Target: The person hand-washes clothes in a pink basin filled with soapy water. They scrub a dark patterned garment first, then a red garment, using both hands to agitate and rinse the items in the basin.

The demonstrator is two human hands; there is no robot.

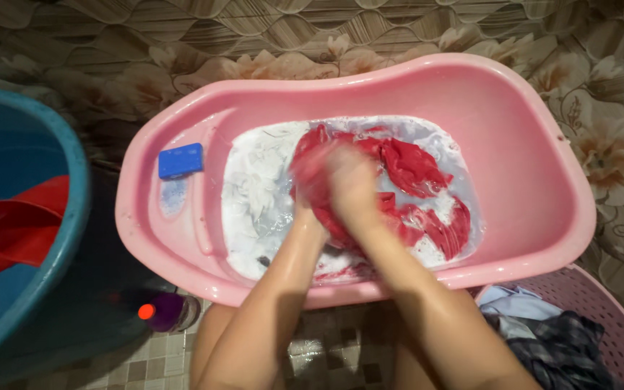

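A red cloth (413,170) lies bunched in soapy white water inside a pink plastic tub (529,166). My left hand (312,177) and my right hand (352,180) are pressed together over the near left part of the cloth, both gripping folds of it. The hands are blurred by motion, so the fingers are hard to make out. Both forearms are wet. A blue soap bar (180,160) rests on the tub's left shelf, apart from my hands.
A blue basin (74,188) with a red scoop (19,227) stands at the left. A bottle with an orange-red cap (164,310) lies on the tiled floor below the tub. A pink basket (615,318) with clothes (550,336) sits at lower right.
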